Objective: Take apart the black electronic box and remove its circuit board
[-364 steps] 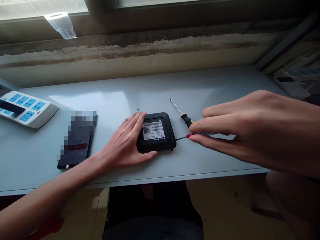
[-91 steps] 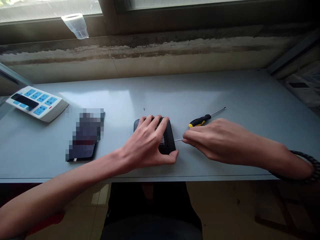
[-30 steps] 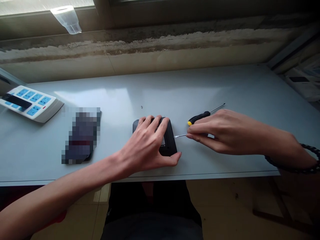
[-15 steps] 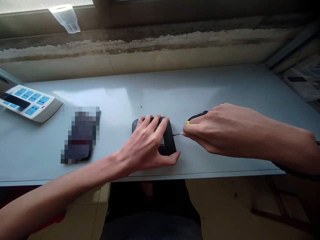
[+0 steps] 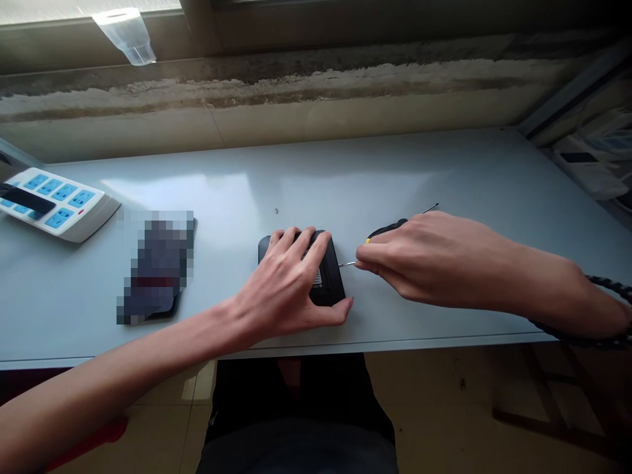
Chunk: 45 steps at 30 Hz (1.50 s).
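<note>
A small black box [image 5: 330, 284] with a white label lies near the front edge of the pale table [image 5: 345, 178]. My left hand [image 5: 286, 286] lies over it, fingers spread across the top and thumb along its front side. My right hand [image 5: 419, 260] pinches a thin screwdriver [image 5: 346, 264]; its metal tip meets the box's right side. The handle is hidden inside the fingers. A second screwdriver [image 5: 390, 228] with a black and yellow handle lies on the table just behind my right hand.
A tiny screw [image 5: 276, 211] lies behind the box. A dark phone [image 5: 155, 270] rests to the left, and a white and blue power strip [image 5: 52, 204] sits at the far left. A wall and window sill run along the back.
My right hand has moved left, bringing the thin screwdriver's tip up against the box's right side. My left hand has stayed on the box.
</note>
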Available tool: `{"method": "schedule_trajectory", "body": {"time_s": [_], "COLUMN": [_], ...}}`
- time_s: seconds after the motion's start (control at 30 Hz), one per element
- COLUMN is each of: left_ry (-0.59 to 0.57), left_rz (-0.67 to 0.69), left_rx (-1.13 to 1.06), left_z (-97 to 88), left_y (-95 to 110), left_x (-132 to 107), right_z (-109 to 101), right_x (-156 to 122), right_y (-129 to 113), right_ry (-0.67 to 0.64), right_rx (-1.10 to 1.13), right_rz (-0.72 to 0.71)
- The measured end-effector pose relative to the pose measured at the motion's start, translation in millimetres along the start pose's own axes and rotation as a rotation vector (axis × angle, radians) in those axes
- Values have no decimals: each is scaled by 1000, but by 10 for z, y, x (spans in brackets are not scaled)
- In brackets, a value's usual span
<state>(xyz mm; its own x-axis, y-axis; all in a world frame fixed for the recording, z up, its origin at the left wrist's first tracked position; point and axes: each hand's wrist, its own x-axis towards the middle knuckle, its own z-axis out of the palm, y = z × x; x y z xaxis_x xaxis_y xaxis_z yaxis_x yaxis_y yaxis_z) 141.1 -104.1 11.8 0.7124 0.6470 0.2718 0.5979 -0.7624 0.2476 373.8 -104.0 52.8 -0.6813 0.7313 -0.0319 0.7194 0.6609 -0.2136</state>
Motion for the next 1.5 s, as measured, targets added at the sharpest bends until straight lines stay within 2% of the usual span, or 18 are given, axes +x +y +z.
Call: {"method": "schedule_trajectory", "body": {"time_s": [0.13, 0.37, 0.47, 0.8, 0.93, 1.17, 1.3, 1.5], "left_ry": [28, 19, 31, 36, -5, -184, -228, -147], "left_rz": [15, 11, 14, 10, -1, 16, 12, -49], "left_rx": [-11, -23, -23, -22, -29, -55, 21, 80], "left_z": [8, 10, 13, 10, -14, -167, -248, -230], "left_y": [-18, -15, -16, -24, -37, -144, -231, -343], "left_x": [-5, -2, -3, -12, -11, 5, -86, -339], "right_z": [-57, 52, 126, 284, 279, 270, 261, 218], "right_x": [50, 80, 62, 1, -18, -45, -41, -64], "right_y": [22, 229, 261, 238, 234, 208, 201, 189], "right_ry": [-96, -141, -117, -25, -17, -32, -62, -49], "right_rx": [-114, 170, 246, 235, 229, 195, 174, 121], "right_rz": [-20, -22, -1, 24, 13, 9, 23, 25]}}
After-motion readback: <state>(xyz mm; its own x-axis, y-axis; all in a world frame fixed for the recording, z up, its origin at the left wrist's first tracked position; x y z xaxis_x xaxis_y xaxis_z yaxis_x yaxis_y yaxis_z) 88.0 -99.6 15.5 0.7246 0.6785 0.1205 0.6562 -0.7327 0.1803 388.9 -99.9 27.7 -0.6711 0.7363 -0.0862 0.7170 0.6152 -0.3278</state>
